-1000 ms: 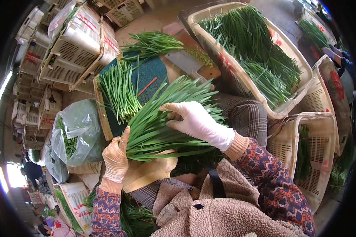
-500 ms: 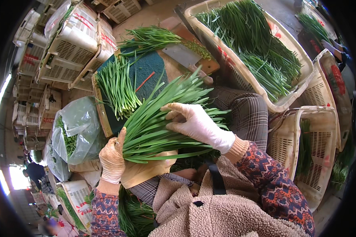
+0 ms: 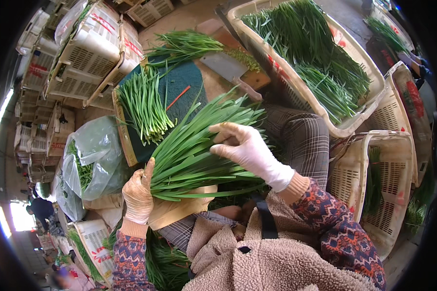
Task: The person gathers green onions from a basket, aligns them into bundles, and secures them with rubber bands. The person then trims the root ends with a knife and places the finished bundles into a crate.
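The green bunch [image 3: 194, 153] fans out at the near side of the worktop [image 3: 192, 77], its left end grasped by the left hand [image 3: 138, 194]. The right hand [image 3: 247, 148], loosely parted over it, has shifted slightly right; the left alone seems to secure it. A crate [image 3: 342, 131] stands far right.

On the left, pale crates [image 3: 90, 54] stand in tall stacks; past them a strip of white light [image 3: 2, 115] blazes; lower down, a bright patch [image 3: 21, 217] glares; up top, brownish floor [image 3: 187, 17] stretches away.
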Tool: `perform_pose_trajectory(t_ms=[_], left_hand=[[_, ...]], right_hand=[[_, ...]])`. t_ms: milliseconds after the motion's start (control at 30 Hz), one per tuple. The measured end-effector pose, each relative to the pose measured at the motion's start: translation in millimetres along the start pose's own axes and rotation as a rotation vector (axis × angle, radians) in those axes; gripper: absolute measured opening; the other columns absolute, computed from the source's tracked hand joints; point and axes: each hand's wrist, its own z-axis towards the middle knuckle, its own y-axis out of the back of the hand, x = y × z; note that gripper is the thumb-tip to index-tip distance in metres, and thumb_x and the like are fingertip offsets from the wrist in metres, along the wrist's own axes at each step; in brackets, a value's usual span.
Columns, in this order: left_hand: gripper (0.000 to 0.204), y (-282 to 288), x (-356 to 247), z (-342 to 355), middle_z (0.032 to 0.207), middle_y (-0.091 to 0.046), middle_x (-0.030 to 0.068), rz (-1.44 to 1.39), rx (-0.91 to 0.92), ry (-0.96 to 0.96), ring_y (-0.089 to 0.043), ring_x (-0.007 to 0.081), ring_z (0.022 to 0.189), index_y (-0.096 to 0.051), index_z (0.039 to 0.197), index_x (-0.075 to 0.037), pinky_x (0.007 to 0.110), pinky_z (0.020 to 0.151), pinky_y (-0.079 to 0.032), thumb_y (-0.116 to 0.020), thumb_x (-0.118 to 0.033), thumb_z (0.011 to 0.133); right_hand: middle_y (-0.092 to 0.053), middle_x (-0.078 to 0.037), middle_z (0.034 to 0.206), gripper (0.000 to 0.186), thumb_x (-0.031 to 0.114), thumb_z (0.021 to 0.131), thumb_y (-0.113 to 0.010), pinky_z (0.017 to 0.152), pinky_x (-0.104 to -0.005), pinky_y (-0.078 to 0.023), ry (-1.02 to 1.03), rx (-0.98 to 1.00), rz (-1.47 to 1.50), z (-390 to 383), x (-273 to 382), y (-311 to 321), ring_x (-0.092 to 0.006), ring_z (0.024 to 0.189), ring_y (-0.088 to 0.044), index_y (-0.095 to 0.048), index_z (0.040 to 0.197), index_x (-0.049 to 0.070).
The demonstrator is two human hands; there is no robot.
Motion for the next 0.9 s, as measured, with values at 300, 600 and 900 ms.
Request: perform_pose_trajectory(t_ms=[300, 600, 900], left_hand=[[0.075, -4, 15, -10, 0.091, -0.058, 0.0114, 0.026, -0.039, -0.045, -0.062, 0.0262, 0.074, -0.039, 0.141, -0.026, 0.035, 0.059, -0.052, -0.056, 0.005, 0.075], [0.068, 10, 34, -35, 0.093, -0.059, 0.0137, 0.011, -0.100, -0.102, -0.062, 0.0285, 0.076, -0.045, 0.135, -0.028, 0.037, 0.060, -0.052, -0.059, 0.001, 0.075], [0.069, 21, 21, -12, 0.093, -0.059, 0.0132, -0.011, -0.092, -0.184, -0.063, 0.0281, 0.078, -0.046, 0.135, -0.028, 0.038, 0.063, -0.053, -0.058, 0.000, 0.073]], right_hand=[[-0.065, -0.005, 0.078, 0.016, 0.015, 0.089, -0.063, 0.059, -0.0258, -0.047, -0.044, 0.981, 0.445, -60, 49, -34, -0.0101, 0.066, -0.058, -0.065, 0.093, 0.000], [-0.066, -0.009, 0.073, 0.020, 0.015, 0.085, -0.057, 0.058, -0.0272, -0.051, -0.101, 0.261, -0.245, -11, 63, 54, -0.0132, 0.061, -0.061, -0.065, 0.094, 0.000], [-0.061, -0.010, 0.067, 0.018, 0.018, 0.085, -0.058, 0.055, -0.0337, -0.047, 0.236, 0.027, -0.408, 35, 8, 12, -0.0228, 0.060, -0.060, -0.063, 0.089, 0.001]])
